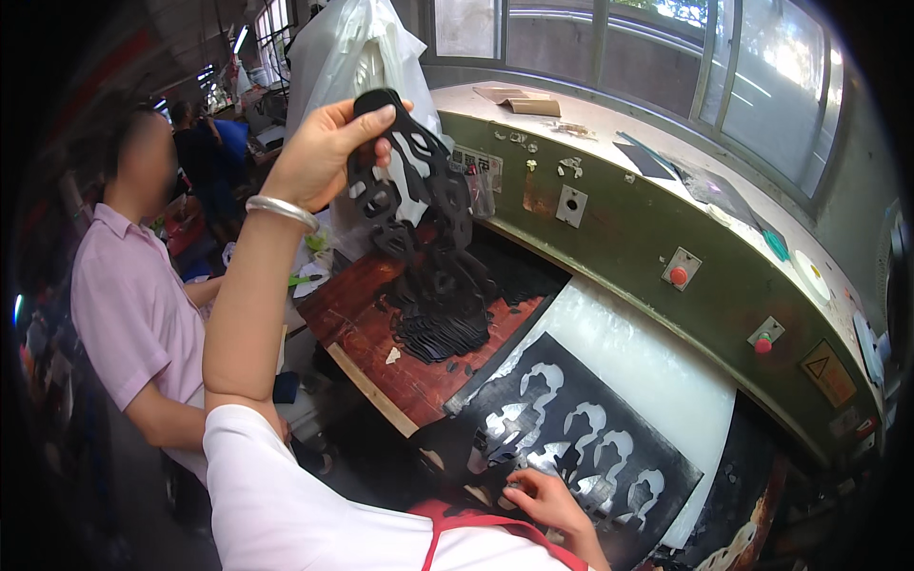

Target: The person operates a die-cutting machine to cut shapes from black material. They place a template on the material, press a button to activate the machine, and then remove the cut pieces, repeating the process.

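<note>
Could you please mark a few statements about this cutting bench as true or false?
1. The left hand holds up a black cut piece. True.
2. The right hand rests on the black sheet. True.
3. The sheet is uncut. False: shaped holes show white through it.
4. The machine's two round buttons are green. False: they are red.
5. A pile of black pieces lies on the reddish bench. True.

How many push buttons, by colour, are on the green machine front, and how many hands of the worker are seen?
Red buttons: 2
Left hand: 1
Right hand: 1
Total: 4
</note>
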Demonstrator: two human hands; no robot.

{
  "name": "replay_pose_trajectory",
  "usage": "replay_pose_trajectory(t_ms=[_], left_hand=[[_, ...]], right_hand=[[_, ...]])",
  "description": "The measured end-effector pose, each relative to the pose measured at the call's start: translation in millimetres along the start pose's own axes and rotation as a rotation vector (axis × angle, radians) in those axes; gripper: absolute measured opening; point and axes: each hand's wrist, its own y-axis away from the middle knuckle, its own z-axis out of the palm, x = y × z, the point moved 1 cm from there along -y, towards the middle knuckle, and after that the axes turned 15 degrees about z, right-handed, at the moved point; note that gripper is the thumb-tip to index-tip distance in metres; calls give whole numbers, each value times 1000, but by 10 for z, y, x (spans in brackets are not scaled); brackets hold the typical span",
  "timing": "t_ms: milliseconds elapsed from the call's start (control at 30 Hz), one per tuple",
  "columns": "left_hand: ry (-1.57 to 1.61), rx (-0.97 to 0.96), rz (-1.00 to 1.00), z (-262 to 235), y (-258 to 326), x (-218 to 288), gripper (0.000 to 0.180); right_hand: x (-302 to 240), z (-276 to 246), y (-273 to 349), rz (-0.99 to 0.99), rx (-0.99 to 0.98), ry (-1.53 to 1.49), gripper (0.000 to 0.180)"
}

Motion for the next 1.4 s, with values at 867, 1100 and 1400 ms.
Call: replay_pose_trajectory(t_ms=[867,1100,1400], left_hand=[[-915,-241,603,443,1058,-3381,31],[-808,-332,307,767,1964,-3419,46],[-811,-227,-191,1212,3140,-2347,33]], right_hand=[[357,-351,464,453,459,-746,19],[873,-500,1131,565,931,-640,23],[1799,-543,1549,915,1368,54,44]])
